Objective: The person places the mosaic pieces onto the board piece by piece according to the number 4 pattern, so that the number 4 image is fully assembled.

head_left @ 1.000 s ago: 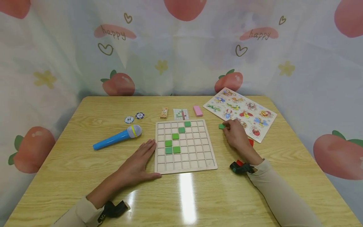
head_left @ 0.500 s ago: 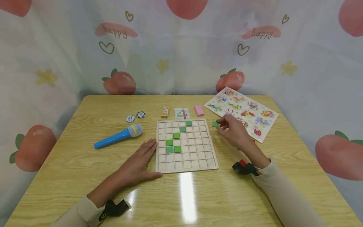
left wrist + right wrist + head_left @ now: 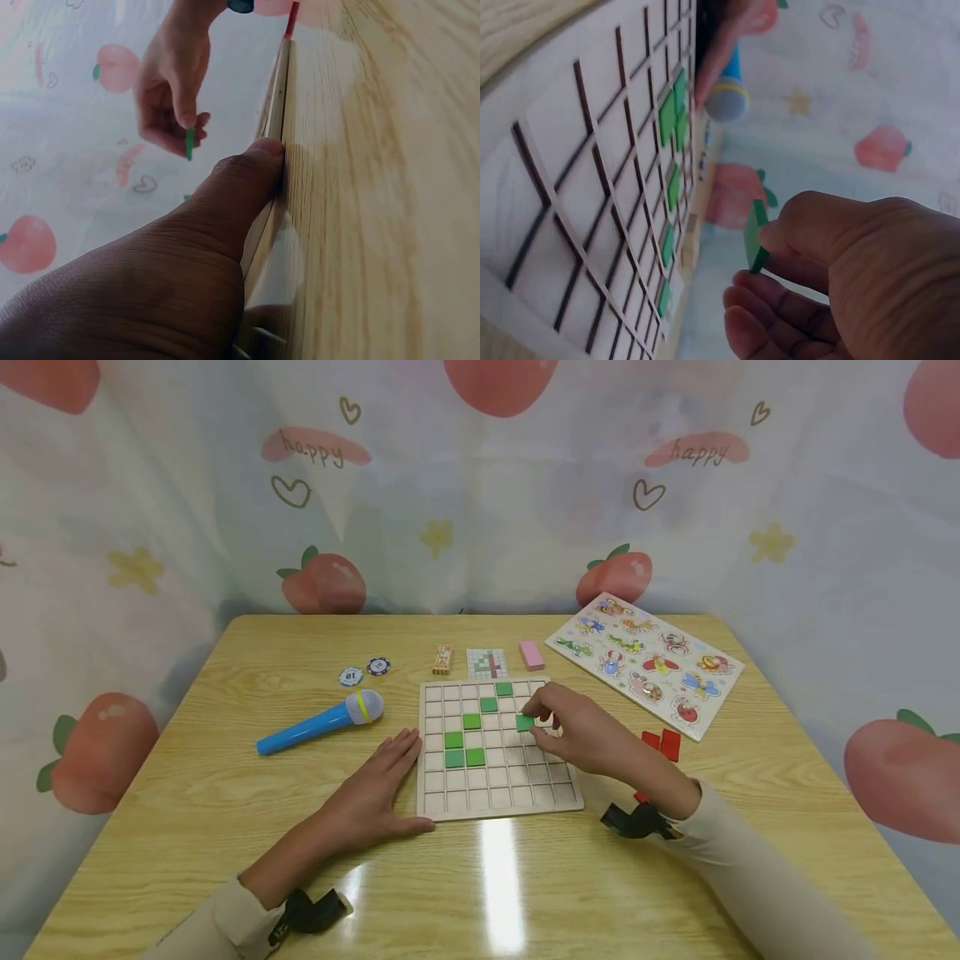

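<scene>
A wooden grid board [image 3: 497,800] lies on the table, with several green square tiles [image 3: 472,722] set in its cells in a slanting line and a small group. My right hand [image 3: 588,731] pinches one green tile [image 3: 755,236] between thumb and finger. The right wrist view shows this tile held apart from the board's surface, over its right-hand part. My left hand [image 3: 367,797] rests at the board's left side, fingers extended along the edge and thumb [image 3: 255,161] at the near left corner.
Several red tiles [image 3: 670,745] lie by my right forearm. Behind the board are a patterned card [image 3: 487,663], a pink block [image 3: 531,655] and a small box [image 3: 442,659]. An insect puzzle board [image 3: 652,660] lies back right. Left are a toy microphone [image 3: 318,724] and two chips [image 3: 350,677].
My right hand has carried the green tile leftward from beside the insect puzzle board to over the grid board. More red tiles are now visible. My left hand stays at the board's edge.
</scene>
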{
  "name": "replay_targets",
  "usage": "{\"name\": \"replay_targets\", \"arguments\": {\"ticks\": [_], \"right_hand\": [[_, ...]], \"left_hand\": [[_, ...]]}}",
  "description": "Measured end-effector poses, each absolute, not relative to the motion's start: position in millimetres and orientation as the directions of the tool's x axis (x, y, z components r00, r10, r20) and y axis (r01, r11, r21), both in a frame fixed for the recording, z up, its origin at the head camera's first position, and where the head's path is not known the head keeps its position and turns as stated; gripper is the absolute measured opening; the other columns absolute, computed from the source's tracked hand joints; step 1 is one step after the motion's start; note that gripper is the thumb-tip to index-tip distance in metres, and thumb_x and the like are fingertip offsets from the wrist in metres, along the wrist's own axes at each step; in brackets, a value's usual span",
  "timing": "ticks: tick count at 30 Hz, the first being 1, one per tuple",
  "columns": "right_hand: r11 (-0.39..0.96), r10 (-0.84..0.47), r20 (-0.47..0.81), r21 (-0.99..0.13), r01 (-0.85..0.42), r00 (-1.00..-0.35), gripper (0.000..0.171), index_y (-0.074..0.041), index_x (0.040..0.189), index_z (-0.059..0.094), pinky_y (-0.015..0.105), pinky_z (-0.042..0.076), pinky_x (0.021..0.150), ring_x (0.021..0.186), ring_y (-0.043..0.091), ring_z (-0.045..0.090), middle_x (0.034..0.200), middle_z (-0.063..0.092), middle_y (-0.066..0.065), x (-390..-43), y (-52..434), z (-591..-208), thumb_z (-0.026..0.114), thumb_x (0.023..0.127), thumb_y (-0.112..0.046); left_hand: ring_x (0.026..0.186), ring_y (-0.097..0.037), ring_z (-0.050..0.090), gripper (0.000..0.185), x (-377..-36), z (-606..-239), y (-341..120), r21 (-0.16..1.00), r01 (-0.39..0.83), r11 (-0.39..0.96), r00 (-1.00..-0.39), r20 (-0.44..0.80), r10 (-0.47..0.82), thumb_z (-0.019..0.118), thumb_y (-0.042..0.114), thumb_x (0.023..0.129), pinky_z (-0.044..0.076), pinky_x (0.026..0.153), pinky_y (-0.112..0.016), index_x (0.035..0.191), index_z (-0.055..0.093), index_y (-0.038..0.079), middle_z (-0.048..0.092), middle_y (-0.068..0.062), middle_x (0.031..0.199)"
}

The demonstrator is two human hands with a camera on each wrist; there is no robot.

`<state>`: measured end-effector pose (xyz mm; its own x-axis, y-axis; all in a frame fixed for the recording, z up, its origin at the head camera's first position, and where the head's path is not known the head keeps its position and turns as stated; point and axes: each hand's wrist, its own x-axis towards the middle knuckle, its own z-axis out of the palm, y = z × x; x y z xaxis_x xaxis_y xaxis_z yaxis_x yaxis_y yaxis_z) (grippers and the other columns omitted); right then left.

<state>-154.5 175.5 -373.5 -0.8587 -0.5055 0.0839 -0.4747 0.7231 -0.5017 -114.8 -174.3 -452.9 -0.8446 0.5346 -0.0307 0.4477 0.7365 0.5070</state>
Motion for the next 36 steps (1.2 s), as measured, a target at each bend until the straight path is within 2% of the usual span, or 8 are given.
{"name": "replay_targets", "arguments": {"ticks": [3, 8, 13, 26, 28, 31, 34, 36], "right_hand": [[0.719, -0.575, 0.024, -0.461, -0.519, -0.818, 0.017, -0.012, 0.116, 0.068, 0.035, 0.061, 0.089, 0.104, 0.019, 0.067, 0.114, 0.069, 0.002, -155.6, 161.2, -377.8, 0.074, 0.100, -0.014], [0.705, -0.637, -0.022, -0.418, -0.572, -0.770, 0.010, -0.013, 0.110, 0.070, 0.031, 0.059, 0.087, 0.098, 0.013, 0.063, 0.111, 0.068, -0.001, -156.4, 144.7, -389.1, 0.073, 0.101, -0.016], [0.683, -0.678, 0.004, -0.367, -0.632, -0.735, 0.007, -0.013, 0.105, 0.069, 0.028, 0.056, 0.081, 0.090, 0.010, 0.058, 0.106, 0.065, 0.000, -157.8, 137.4, -398.7, 0.073, 0.099, -0.011], [0.630, -0.729, 0.081, -0.310, -0.712, -0.680, 0.012, -0.013, 0.091, 0.067, 0.026, 0.053, 0.075, 0.086, 0.011, 0.054, 0.101, 0.063, 0.002, -158.5, 133.6, -404.2, 0.074, 0.100, -0.010], [0.630, -0.729, 0.089, -0.301, -0.716, -0.678, 0.010, -0.014, 0.093, 0.069, 0.027, 0.055, 0.076, 0.088, 0.011, 0.056, 0.103, 0.064, 0.002, -157.4, 135.1, -404.3, 0.074, 0.101, -0.010], [0.638, -0.713, 0.109, -0.309, -0.705, -0.692, 0.004, -0.013, 0.102, 0.073, 0.031, 0.060, 0.085, 0.098, 0.014, 0.062, 0.110, 0.066, 0.002, -152.8, 144.5, -401.3, 0.072, 0.102, -0.010], [0.636, -0.674, 0.193, -0.341, -0.693, -0.713, 0.015, -0.012, 0.114, 0.074, 0.034, 0.062, 0.090, 0.105, 0.015, 0.066, 0.116, 0.068, 0.003, -145.5, 168.3, -392.8, 0.072, 0.101, -0.005], [0.638, -0.622, 0.284, -0.358, -0.682, -0.730, 0.020, -0.012, 0.116, 0.074, 0.032, 0.063, 0.086, 0.102, 0.013, 0.068, 0.116, 0.071, 0.003, -139.6, 192.8, -384.6, 0.072, 0.100, -0.001]], "left_hand": [[0.168, -0.036, 0.017, 0.123, -115.0, -452.6, -174.9, 0.502, 0.451, 0.738, -0.845, -0.028, 0.534, 0.084, 0.067, 0.082, 0.024, 0.135, -0.058, 0.171, 0.023, 0.008, 0.017, -0.012, 0.181], [0.168, -0.035, 0.017, 0.123, -115.5, -451.4, -174.7, 0.502, 0.448, 0.740, -0.844, -0.035, 0.535, 0.084, 0.067, 0.082, 0.024, 0.135, -0.057, 0.171, 0.022, 0.009, 0.016, -0.011, 0.181], [0.169, -0.034, 0.016, 0.124, -116.7, -451.1, -173.8, 0.503, 0.447, 0.740, -0.844, -0.038, 0.536, 0.083, 0.068, 0.081, 0.024, 0.135, -0.056, 0.172, 0.020, 0.010, 0.015, -0.009, 0.181], [0.168, -0.037, 0.018, 0.122, -117.9, -449.1, -174.2, 0.493, 0.459, 0.739, -0.843, -0.022, 0.538, 0.082, 0.068, 0.083, 0.025, 0.135, -0.058, 0.171, 0.023, 0.008, 0.017, -0.013, 0.181], [0.168, -0.037, 0.018, 0.123, -117.6, -449.4, -174.4, 0.497, 0.458, 0.737, -0.843, -0.020, 0.537, 0.083, 0.068, 0.082, 0.025, 0.134, -0.058, 0.171, 0.023, 0.008, 0.017, -0.013, 0.181], [0.168, -0.037, 0.017, 0.124, -116.7, -450.6, -174.7, 0.506, 0.452, 0.734, -0.843, -0.025, 0.537, 0.083, 0.068, 0.082, 0.025, 0.135, -0.058, 0.171, 0.021, 0.009, 0.016, -0.011, 0.181], [0.168, -0.037, 0.015, 0.124, -115.4, -451.4, -175.1, 0.509, 0.446, 0.736, -0.843, -0.035, 0.536, 0.083, 0.069, 0.082, 0.025, 0.135, -0.058, 0.172, 0.020, 0.010, 0.014, -0.010, 0.181], [0.168, -0.037, 0.015, 0.124, -114.7, -451.3, -175.5, 0.507, 0.448, 0.736, -0.843, -0.036, 0.537, 0.083, 0.069, 0.082, 0.025, 0.134, -0.058, 0.172, 0.020, 0.010, 0.014, -0.010, 0.181]]}}
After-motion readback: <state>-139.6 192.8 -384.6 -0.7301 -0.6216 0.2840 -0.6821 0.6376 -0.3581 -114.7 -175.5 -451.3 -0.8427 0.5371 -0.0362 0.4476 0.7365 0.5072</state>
